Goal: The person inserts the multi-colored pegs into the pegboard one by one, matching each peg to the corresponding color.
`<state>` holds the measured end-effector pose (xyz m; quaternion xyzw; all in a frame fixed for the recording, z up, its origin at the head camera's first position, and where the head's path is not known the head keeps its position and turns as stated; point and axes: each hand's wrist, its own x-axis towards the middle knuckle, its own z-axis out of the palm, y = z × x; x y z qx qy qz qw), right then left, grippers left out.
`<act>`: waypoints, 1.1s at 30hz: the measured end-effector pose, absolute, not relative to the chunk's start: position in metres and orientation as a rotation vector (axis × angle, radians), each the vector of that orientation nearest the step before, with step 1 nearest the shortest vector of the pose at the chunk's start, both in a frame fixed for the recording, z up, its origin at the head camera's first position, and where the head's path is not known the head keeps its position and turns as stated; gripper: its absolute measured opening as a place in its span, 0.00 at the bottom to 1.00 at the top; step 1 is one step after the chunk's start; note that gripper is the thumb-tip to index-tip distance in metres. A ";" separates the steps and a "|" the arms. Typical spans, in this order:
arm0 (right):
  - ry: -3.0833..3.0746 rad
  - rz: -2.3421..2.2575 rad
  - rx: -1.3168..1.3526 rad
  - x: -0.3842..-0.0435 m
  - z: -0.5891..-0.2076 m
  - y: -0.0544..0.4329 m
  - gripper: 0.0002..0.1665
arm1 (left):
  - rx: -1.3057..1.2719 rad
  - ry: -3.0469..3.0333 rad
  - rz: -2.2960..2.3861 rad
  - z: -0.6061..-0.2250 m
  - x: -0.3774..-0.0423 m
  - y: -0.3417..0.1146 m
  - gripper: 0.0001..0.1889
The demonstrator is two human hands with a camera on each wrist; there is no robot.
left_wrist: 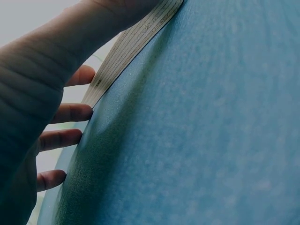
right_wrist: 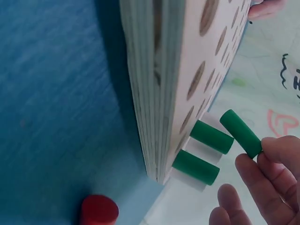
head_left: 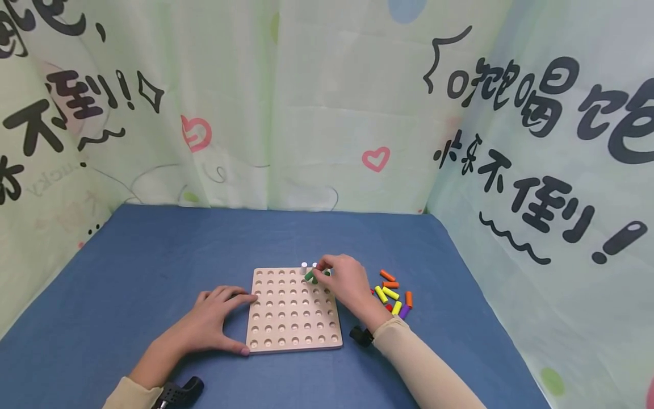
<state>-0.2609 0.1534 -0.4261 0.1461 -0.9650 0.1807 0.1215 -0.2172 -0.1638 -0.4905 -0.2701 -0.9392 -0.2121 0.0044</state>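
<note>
Right sleeve [head_left: 424, 363]: nearest my head viewpoint.
Right hand [head_left: 347, 281]: fingers pinch tilted green peg [right_wrist: 240, 133] over board [head_left: 300, 309].
Left hand [head_left: 214, 321]: fingers extended, touching board's left edge.

The board [head_left: 288, 321] lies on the desk [head_left: 179, 250], left hand [head_left: 212, 316] at its left edge; standing pegs [right_wrist: 195, 167] are in its far right part, a peg [right_wrist: 240, 132] in the right hand [head_left: 347, 279] just beside them; loose pegs [head_left: 390, 284] lie right of the board, a curtain [head_left: 317, 125] behind the desk
</note>
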 end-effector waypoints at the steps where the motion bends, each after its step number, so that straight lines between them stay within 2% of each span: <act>1: -2.826 0.533 0.418 -0.262 -0.427 0.153 0.07 | -0.847 -2.941 -0.663 -0.491 -0.217 -0.164 0.56; 33: -2.880 0.583 0.549 -0.268 -0.435 0.151 0.04 | -0.840 -2.950 -0.651 -0.491 -0.217 -0.164 0.56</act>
